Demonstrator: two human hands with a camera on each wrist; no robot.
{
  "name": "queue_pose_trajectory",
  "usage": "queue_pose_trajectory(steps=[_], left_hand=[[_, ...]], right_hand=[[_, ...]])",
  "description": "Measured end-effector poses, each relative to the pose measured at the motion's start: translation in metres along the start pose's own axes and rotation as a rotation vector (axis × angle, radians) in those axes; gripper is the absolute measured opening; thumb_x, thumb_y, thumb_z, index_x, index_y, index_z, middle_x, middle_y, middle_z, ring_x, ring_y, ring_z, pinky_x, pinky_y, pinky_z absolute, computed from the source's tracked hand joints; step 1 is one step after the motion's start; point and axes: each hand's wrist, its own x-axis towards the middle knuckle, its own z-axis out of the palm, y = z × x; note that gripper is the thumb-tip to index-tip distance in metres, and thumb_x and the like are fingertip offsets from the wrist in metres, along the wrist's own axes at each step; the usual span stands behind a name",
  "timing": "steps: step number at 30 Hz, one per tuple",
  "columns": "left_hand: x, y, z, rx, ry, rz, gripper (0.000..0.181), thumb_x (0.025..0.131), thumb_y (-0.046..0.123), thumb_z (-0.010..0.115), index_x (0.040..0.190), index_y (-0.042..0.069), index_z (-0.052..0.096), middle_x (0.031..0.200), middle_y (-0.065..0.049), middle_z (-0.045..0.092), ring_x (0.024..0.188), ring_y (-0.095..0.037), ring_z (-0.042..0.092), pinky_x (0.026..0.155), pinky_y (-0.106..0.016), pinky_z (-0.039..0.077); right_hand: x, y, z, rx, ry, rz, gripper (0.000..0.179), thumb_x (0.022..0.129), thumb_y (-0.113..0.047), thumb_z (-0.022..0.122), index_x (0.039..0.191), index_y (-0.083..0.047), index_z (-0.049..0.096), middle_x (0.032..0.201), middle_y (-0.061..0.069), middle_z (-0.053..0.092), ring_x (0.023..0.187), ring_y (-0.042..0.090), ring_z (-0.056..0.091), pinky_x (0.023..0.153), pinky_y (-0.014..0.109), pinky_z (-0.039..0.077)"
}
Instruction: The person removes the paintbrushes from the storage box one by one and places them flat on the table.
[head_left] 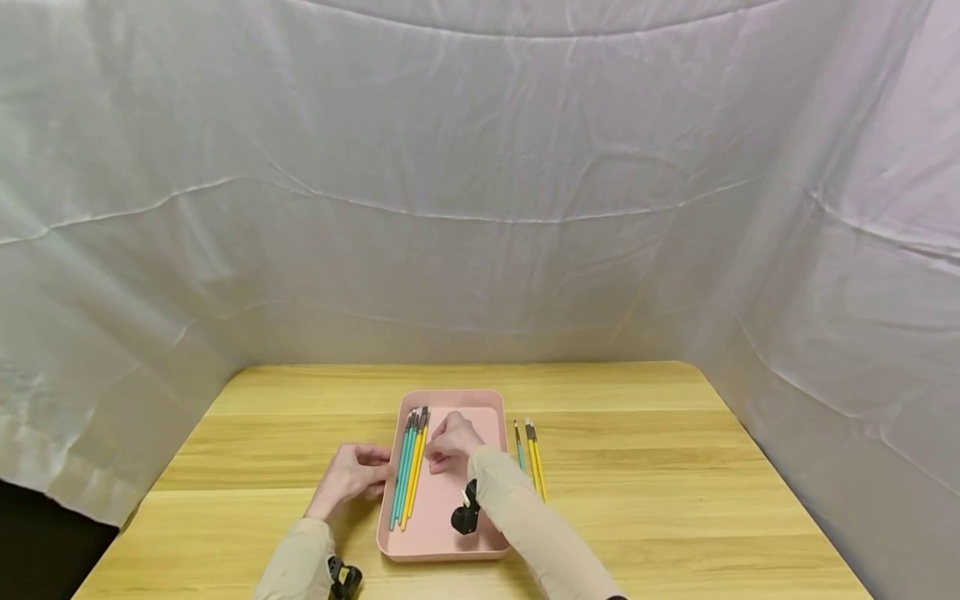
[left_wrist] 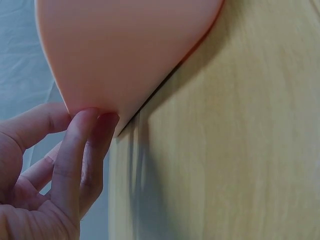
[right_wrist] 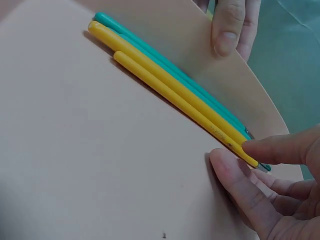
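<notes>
My left hand (head_left: pixel 351 477) grips the left wall of a pink tray (head_left: pixel 442 550); in the left wrist view, its fingers (left_wrist: pixel 67 160) press the outer side. One digit overlaps the rim in the right wrist view. Inside the tray, several teal paintbrushes (head_left: pixel 401 487) and two yellow paintbrushes (head_left: pixel 414 479) lie side by side along the left wall, bristles toward the far end. My right hand (head_left: pixel 453 442) is over the tray beside them. Its index fingertip touches the nearest yellow paintbrush (right_wrist: pixel 175 102) close to the ferrule, and the thumb (right_wrist: pixel 225 162) rests just apart from that brush.
Right of the tray, one teal paintbrush (head_left: pixel 520 446) and two yellow paintbrushes (head_left: pixel 536 458) lie on the wooden table (head_left: pixel 637 483). A pale cloth (head_left: pixel 480 250) hangs behind and at both sides. Black cameras (head_left: pixel 465 518) are worn on the wrists.
</notes>
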Motion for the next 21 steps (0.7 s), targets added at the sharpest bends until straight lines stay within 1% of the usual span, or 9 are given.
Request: queue_pose_trajectory(steps=[4, 9, 12, 21], left_hand=[[0.0004, -0.0003, -0.0002, 0.001, -0.006, 0.003, 0.035, 0.083, -0.003, 0.073, 0.113, -0.018, 0.063, 0.093, -0.02, 0.073, 0.071, -0.017, 0.069, 0.061, -0.031, 0.063], [0.0011, -0.0006, -0.0003, 0.004, -0.009, 0.002, 0.035, 0.083, -0.002, 0.073, 0.113, -0.018, 0.064, 0.093, -0.019, 0.073, 0.072, -0.017, 0.069, 0.061, -0.031, 0.063], [0.0006, 0.0, -0.0003, 0.006, -0.012, -0.002, 0.035, 0.083, -0.002, 0.074, 0.114, -0.017, 0.064, 0.094, -0.019, 0.073, 0.072, -0.017, 0.069, 0.061, -0.031, 0.063], [0.0003, 0.0023, 0.0, -0.001, -0.018, -0.005, 0.035, 0.084, -0.003, 0.072, 0.114, -0.017, 0.064, 0.093, -0.018, 0.074, 0.071, -0.016, 0.069, 0.06, -0.031, 0.062]], right_hand=[[-0.0011, -0.0015, 0.002, -0.036, 0.008, 0.0, 0.013, 0.083, 0.007, 0.07, 0.073, 0.002, 0.063, 0.076, 0.026, 0.073, 0.053, 0.022, 0.069, 0.057, 0.033, 0.063], [0.0005, -0.001, 0.0051, -0.05, 0.009, 0.011, 0.012, 0.085, 0.003, 0.072, 0.074, 0.005, 0.067, 0.073, 0.023, 0.073, 0.047, 0.015, 0.064, 0.054, 0.031, 0.062], [0.0039, 0.0009, 0.0066, -0.069, 0.014, 0.017, 0.014, 0.085, 0.002, 0.073, 0.072, 0.004, 0.068, 0.069, 0.021, 0.073, 0.044, 0.014, 0.061, 0.052, 0.029, 0.061], [0.0036, 0.0005, 0.0089, -0.109, 0.034, 0.026, 0.016, 0.085, 0.0, 0.075, 0.07, 0.002, 0.069, 0.064, 0.016, 0.072, 0.046, 0.014, 0.065, 0.052, 0.027, 0.061]])
